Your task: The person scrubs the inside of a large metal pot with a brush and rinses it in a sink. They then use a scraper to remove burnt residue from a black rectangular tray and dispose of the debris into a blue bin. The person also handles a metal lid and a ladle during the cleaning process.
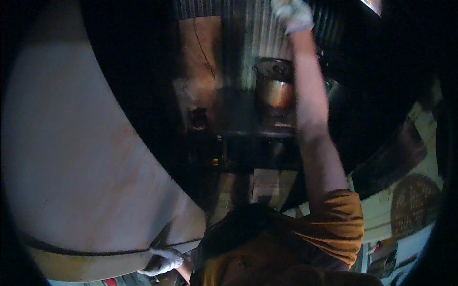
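Observation:
A white work glove covers my right hand [294, 13] at the top edge, at the end of my outstretched bare forearm. It is blurred and partly cut off, in front of a corrugated metal sheet [266, 35]; whether it holds anything cannot be told. My left hand [164, 262], also in a pale glove, is low at the left beside the lower rim of a large, pale curved panel [89, 143]. Its fingers and thumb look parted near that rim, but contact or a grip is unclear. Below my right forearm's glove, a round metal pot [275, 91] stands partly behind the arm.
A brown board [202, 50] with a thin dark cord leans near the corrugated sheet. Below the pot runs a dark ledge [247, 133]. A round brown woven-looking object [415, 205] lies at the right, near a dark flat piece [397, 155]. Much of the scene is dark.

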